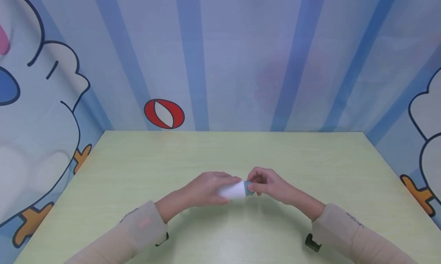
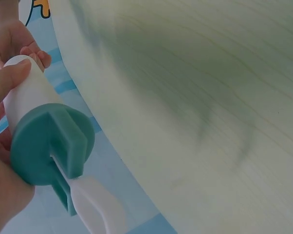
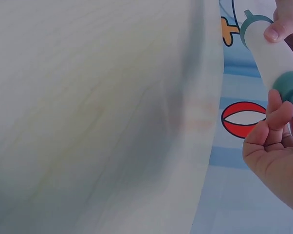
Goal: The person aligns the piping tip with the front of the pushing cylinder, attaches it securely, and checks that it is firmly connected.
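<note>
A white cylinder with teal ends (image 1: 233, 191) is held lengthwise between both hands over the table. My left hand (image 1: 206, 188) grips its white body, the thumb lying along the side in the left wrist view. At the near end there, a teal disc (image 2: 32, 146) has a raised, slotted ridge, from which a white loop (image 2: 95, 204) hangs. My right hand (image 1: 270, 185) pinches the smaller teal cap (image 1: 248, 188) at the opposite end. In the right wrist view, curled fingers (image 3: 278, 122) sit right at this cap and partly hide it.
The pale green table (image 1: 155, 153) spreads under both hands, which cast shadows on it. Blue striped walls (image 1: 237, 64) with cartoon prints enclose its back and sides. A red and white ball (image 1: 164, 113) is printed on the back wall. Both forearms wear light sleeves (image 1: 344, 229).
</note>
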The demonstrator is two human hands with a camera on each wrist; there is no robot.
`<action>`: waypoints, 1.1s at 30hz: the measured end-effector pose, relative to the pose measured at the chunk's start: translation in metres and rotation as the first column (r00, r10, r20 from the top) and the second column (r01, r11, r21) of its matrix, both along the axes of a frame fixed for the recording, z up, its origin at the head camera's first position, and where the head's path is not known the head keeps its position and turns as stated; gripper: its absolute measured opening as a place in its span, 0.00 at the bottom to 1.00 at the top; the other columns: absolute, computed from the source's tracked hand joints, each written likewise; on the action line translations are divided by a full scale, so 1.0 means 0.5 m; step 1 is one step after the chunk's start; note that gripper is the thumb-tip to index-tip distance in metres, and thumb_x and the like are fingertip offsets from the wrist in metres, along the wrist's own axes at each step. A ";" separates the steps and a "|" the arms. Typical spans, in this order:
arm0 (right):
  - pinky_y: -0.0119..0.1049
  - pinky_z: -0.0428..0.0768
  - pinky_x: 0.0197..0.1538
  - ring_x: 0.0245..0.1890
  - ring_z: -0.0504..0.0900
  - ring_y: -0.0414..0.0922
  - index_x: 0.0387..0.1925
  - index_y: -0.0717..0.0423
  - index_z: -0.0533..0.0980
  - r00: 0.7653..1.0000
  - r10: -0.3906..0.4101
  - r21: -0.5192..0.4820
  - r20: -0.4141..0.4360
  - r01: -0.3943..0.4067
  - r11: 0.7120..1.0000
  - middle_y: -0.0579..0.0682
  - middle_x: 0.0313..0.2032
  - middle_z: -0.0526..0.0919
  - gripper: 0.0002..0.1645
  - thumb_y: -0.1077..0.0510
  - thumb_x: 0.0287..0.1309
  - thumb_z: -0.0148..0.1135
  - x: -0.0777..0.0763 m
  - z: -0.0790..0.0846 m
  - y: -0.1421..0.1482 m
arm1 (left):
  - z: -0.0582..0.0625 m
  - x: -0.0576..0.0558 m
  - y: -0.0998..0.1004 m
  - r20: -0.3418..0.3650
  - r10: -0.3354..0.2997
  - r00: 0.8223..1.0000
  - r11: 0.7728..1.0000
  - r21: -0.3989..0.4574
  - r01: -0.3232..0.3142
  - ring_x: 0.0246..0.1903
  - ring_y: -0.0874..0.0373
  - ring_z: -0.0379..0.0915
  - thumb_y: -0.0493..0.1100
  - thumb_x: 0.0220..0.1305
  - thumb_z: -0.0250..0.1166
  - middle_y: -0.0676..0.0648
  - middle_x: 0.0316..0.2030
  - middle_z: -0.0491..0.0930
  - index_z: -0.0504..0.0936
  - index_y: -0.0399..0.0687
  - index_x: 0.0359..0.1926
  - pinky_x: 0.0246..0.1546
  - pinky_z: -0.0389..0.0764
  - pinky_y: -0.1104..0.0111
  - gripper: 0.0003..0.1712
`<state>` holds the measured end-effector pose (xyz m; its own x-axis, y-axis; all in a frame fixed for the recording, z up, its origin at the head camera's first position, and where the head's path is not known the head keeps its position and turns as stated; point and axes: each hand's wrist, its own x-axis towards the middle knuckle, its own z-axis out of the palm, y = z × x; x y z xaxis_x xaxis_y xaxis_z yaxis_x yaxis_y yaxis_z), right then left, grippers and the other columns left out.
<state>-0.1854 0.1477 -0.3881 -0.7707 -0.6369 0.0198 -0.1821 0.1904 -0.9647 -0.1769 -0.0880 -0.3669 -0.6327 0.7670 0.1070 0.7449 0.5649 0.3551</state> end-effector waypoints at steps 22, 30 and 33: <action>0.43 0.72 0.48 0.52 0.70 0.56 0.58 0.60 0.62 0.986 -0.117 0.262 -0.120 0.145 0.954 0.62 0.56 0.67 0.34 0.49 0.53 0.59 -0.034 -0.029 0.022 | -0.047 -0.071 -0.018 0.054 0.229 0.972 0.952 -0.219 -0.212 0.49 0.55 0.70 0.45 0.47 0.68 0.51 0.52 0.74 0.68 0.59 0.58 0.47 0.72 0.59 0.34; 0.48 0.71 0.50 0.52 0.69 0.57 0.58 0.61 0.62 0.983 -0.136 0.283 -0.126 0.167 0.945 0.63 0.56 0.67 0.34 0.51 0.53 0.59 -0.048 -0.050 0.040 | -0.067 -0.104 -0.018 0.052 0.203 0.978 0.958 -0.218 -0.188 0.51 0.55 0.70 0.44 0.48 0.68 0.52 0.52 0.74 0.70 0.59 0.57 0.50 0.71 0.59 0.32; 0.49 0.70 0.52 0.52 0.70 0.56 0.57 0.59 0.64 0.978 -0.112 0.309 -0.178 0.164 0.937 0.60 0.56 0.69 0.32 0.52 0.52 0.60 -0.056 -0.061 0.035 | -0.073 -0.113 -0.008 0.056 0.184 0.981 0.961 -0.219 -0.167 0.52 0.56 0.69 0.43 0.49 0.67 0.52 0.52 0.74 0.70 0.58 0.57 0.51 0.70 0.60 0.32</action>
<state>-0.2132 0.1652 -0.4184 -0.8551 -0.5168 -0.0410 -0.2743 0.5181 -0.8102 -0.2334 -0.0918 -0.4032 -0.7593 0.6432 -0.0992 0.6032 0.7527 0.2638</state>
